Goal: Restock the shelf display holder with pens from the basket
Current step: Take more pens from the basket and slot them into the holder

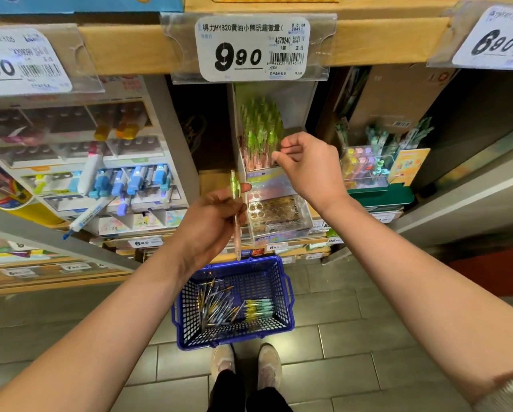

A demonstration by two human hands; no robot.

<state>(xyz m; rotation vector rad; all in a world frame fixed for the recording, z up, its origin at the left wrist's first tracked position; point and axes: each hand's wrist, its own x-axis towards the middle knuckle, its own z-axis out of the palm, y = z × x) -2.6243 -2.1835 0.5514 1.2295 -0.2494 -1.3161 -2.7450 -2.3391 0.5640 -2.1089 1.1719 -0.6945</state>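
My left hand grips one clear pen with a green clip, held upright in front of the shelf. A tiered display holder stands on the shelf; its upper tier is packed with green-capped pens, and its lower tier shows several vacant round holes. My right hand hovers beside the upper tier with fingers loosely curled and nothing visible in them. On the floor below sits a blue plastic basket with several loose pens and a bundle of green-yellow ones.
A shelf edge with a 9.90 price tag hangs just above the holder. Correction tapes and markers fill racks on the left. A clear box of pastel pens stands on the right. My feet stand behind the basket on grey tiles.
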